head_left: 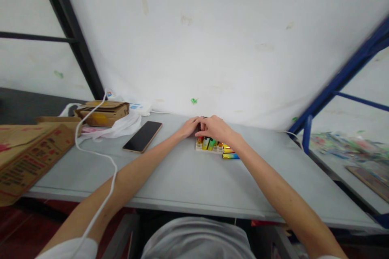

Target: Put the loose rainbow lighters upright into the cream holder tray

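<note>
A small pale tray [209,150] sits toward the back of the grey table, with several colourful battery-like cylinders [206,143] standing in its slots. My left hand [191,126] is closed at the tray's far-left corner, its fingertips partly hidden by the right hand. Over the tray's back part, my right hand [217,128] is bent with thumb and fingers drawn together; whatever they pinch is too small and covered to name. Loose gold and blue cylinders [230,156] lie against the tray's right side, partly under my right wrist.
A black-screened phone [142,136] lies left of my left forearm. Farther left are a small cardboard box [105,113], a white plastic bag [126,124] and a large carton [36,149]. A white cable [111,186] hangs across my left arm. Blue metal posts [306,133] stand at right.
</note>
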Available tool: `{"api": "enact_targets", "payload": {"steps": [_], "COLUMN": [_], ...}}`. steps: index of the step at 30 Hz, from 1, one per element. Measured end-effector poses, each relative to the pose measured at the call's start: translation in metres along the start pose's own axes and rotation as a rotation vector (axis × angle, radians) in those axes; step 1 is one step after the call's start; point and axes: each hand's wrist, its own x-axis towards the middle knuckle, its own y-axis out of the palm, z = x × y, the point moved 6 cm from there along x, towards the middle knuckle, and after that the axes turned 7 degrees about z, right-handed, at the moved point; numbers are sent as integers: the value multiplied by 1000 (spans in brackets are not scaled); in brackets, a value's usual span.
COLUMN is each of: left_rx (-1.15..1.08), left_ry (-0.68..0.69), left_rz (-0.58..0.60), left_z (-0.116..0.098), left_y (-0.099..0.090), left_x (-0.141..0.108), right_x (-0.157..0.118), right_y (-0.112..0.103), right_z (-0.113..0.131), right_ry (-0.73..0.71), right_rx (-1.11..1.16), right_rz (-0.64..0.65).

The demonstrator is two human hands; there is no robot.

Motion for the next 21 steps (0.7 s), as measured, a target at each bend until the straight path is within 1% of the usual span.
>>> {"api": "enact_targets", "payload": {"steps": [3,6,8,9,11,13,15,18,21], "left_rx": [-2,-22,-46,-61,-88,-98,-93,-99,-104], "left_ry": [-15,-29,-30,-30,-40,-59,-68,-62,-64], "left_rz": [3,4,4,0,-12,-17,-10,-20,-18], "left_z": [-3,-4,-2,-1,2,6,8,8,9], "left_y": [0,0,2,2,3,4,4,4,3], "left_x": [-1,-1,0,0,1,1,1,1,1], "right_x": [0,-7,-19,-26,-43,-62,-79,-100,-112], "right_y": [3,-3,-14,-21,-31,-33,-24,4,35], "right_z": [-4,-5,-12,-19,-40,-67,-93,-128,-148], "right_ry": [27,-51,-98,-100,-58,8,39,101,109], "right_rx": [-25,84,188,226,269,290,313,398,482], "right_rz": [-28,-64,-122,-158,-220,-233,-196,-99,-23]}}
